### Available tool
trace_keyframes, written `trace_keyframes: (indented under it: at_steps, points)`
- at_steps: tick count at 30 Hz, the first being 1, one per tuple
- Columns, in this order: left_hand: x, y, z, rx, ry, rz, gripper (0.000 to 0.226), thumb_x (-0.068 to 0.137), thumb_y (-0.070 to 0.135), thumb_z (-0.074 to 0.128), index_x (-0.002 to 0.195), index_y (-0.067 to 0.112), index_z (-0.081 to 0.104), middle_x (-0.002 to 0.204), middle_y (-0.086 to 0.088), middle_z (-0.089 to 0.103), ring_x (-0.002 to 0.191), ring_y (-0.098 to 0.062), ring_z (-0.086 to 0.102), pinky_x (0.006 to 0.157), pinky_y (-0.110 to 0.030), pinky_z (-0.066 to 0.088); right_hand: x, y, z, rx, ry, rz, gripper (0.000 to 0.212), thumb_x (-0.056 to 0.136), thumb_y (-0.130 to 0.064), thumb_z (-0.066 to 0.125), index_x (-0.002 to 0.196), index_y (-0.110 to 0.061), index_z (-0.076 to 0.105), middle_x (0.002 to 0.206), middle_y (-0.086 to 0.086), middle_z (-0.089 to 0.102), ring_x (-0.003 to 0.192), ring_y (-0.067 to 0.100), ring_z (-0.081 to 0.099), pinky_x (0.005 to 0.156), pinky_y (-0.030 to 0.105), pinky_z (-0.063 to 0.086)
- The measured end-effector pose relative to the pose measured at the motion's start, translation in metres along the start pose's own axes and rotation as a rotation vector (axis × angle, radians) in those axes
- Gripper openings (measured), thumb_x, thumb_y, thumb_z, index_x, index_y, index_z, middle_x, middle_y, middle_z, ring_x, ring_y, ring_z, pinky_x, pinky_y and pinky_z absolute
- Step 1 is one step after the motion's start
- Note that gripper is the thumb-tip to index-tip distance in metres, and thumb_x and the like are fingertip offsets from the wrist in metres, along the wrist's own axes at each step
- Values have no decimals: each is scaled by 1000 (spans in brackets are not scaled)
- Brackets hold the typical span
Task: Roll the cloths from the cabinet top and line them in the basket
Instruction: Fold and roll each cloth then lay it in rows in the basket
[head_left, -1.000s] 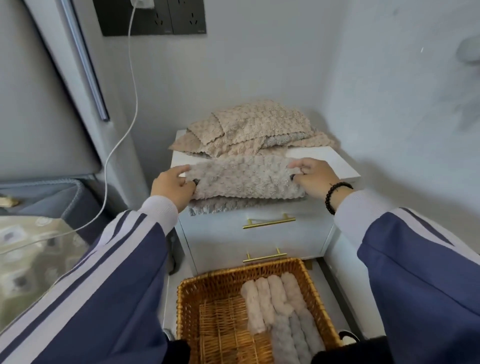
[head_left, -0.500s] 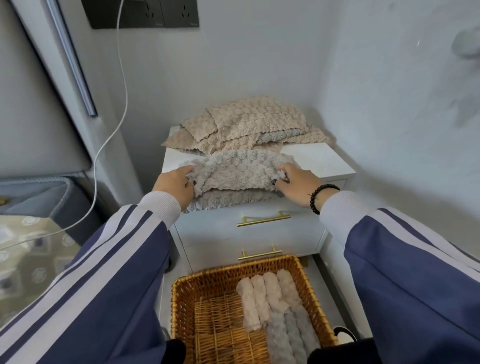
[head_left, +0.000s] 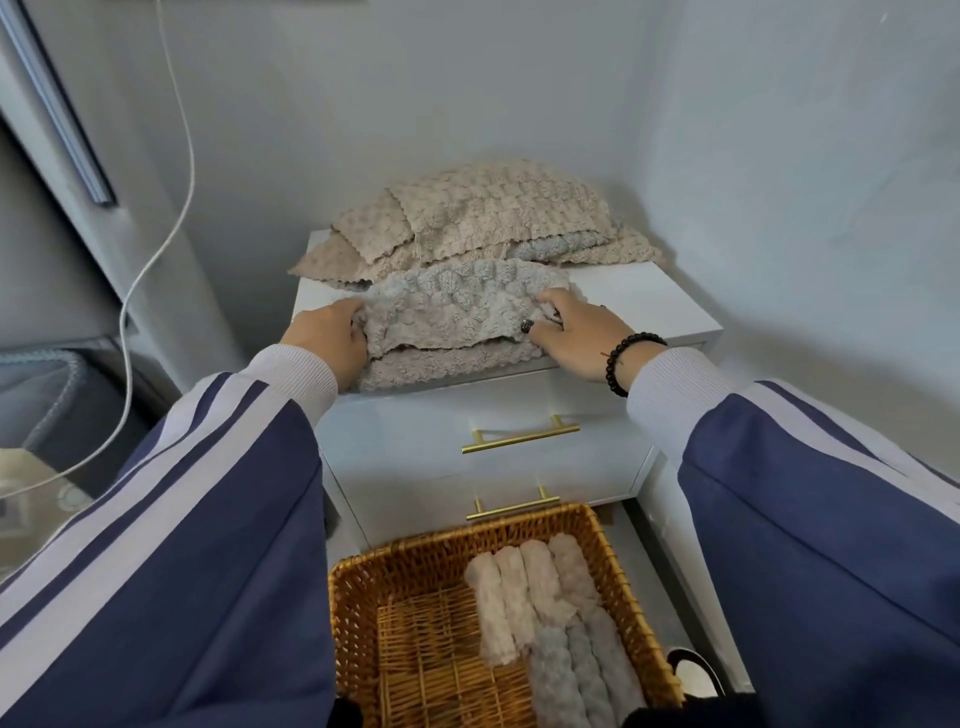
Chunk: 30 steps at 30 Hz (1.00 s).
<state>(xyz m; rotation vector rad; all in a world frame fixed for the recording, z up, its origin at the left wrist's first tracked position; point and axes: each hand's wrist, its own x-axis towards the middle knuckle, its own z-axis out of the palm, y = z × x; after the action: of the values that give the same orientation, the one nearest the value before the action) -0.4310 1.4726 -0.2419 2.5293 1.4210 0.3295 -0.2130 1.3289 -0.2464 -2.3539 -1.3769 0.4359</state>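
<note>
Both hands are on the grey cloth (head_left: 457, 306) at the front edge of the white cabinet (head_left: 649, 306). The left hand (head_left: 332, 338) grips its left end, fingers curled into the fabric; the right hand (head_left: 576, 338) pinches the right end, a dark bead bracelet (head_left: 626, 358) at the wrist. The cloth is bunched into a thick roll between them, its loose edge lying toward the cabinet front. Behind it on the cabinet sits a pile of beige cloths (head_left: 483, 223). Below the cabinet's gold handles (head_left: 519, 439), the wicker basket (head_left: 358, 597) holds rolled cloths (head_left: 545, 608) lined along its right side.
</note>
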Motion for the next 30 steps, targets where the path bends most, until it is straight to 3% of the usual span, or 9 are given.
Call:
trace_keyframes:
  at_steps: [2,5,8,13,17,20,23,26,30]
  points:
    - [2,2,4,-11,5,-17,47,101,15,35,148,19,35,127,-24,57,105,-39,58,78,-34,45,2,-3,-3,29,6,8,50,97,-42,39,144,-27,31,135,12,49,94,24,54,81,32,42]
    - [4,4,5,-86,17,-43,49,99,12,36,147,20,36,130,-21,57,111,-39,55,85,-36,45,2,-5,-9,124,31,15,42,97,-42,42,135,-24,43,119,4,56,92,20,55,76,29,41]
    - [4,-4,2,-264,95,-100,47,94,8,38,138,21,48,120,-18,62,100,-35,59,80,-33,47,0,-2,-15,359,189,22,19,93,-31,49,110,-27,58,114,3,63,82,16,58,68,26,45]
    - [-10,-10,-18,-516,299,-146,36,90,9,49,121,22,62,101,-3,64,87,-19,57,75,-26,45,-5,1,-29,525,430,63,22,91,-9,52,99,-23,68,126,0,61,70,9,57,51,18,46]
    - [-22,-12,-27,-601,308,-120,33,88,9,56,114,28,63,94,0,65,87,-20,62,68,-24,48,-9,1,-32,613,393,106,23,89,-2,56,98,-19,68,118,1,63,67,18,63,55,21,50]
    - [-32,-17,-22,-655,193,-112,38,86,4,59,109,35,61,94,6,67,87,-22,67,77,-32,56,-13,8,-29,559,295,151,26,89,-3,55,107,-15,68,115,5,62,53,10,52,48,16,45]
    - [-41,-25,-13,-583,95,-94,38,88,4,59,108,36,65,104,3,66,81,-25,64,68,-28,51,-19,15,-24,546,228,185,32,89,0,54,116,-13,64,125,8,58,69,16,59,54,17,46]
    - [-44,-29,-10,-592,43,-98,36,90,6,58,110,35,68,90,-7,73,60,-23,51,56,-25,45,-24,19,-20,562,221,191,34,92,0,52,125,-9,60,130,9,56,105,29,62,60,17,47]
    - [-45,-25,-10,-585,-1,-100,38,90,9,60,118,34,65,64,-11,63,54,-19,45,52,-21,40,-22,22,-19,622,344,162,31,90,1,54,115,-13,66,126,6,60,87,9,56,53,3,40]
